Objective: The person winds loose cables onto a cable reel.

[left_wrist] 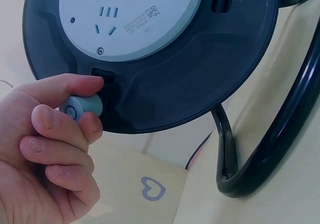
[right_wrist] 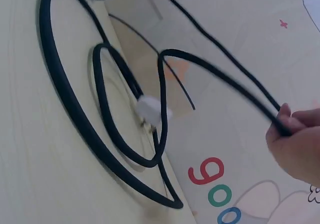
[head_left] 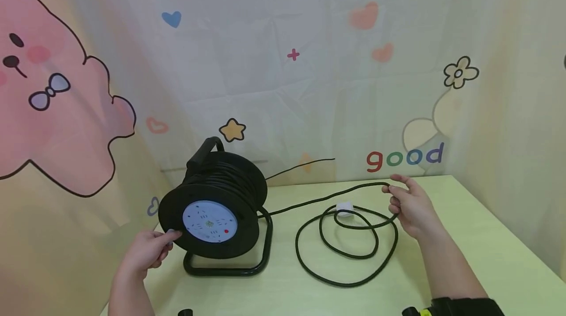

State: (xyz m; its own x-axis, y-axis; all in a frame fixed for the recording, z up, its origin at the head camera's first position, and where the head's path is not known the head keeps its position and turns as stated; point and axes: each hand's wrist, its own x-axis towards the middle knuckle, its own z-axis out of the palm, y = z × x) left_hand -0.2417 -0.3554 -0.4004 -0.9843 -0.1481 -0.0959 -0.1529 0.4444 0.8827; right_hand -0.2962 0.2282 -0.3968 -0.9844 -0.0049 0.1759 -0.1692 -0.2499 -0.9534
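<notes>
A black cable reel [head_left: 247,232] with a pale socket face [head_left: 210,221] stands on a tubular metal stand [head_left: 232,272], left of the middle in the head view. My left hand [head_left: 143,252] is at the near left rim of its disc. In the left wrist view, the thumb and curled fingers pinch a grey crank knob [left_wrist: 87,105] on that disc. Over to the right, my right hand [head_left: 411,205] grips the black cable [head_left: 309,202], raised above the table. Loose loops of cable lie below that hand, around a white plug [head_left: 344,209].
The pale green table [head_left: 477,237] ends at a printed curtain [head_left: 300,95] behind. A thin dark line [head_left: 309,163] runs on the curtain behind the reel. A dark band [head_left: 466,306] is on my right wrist.
</notes>
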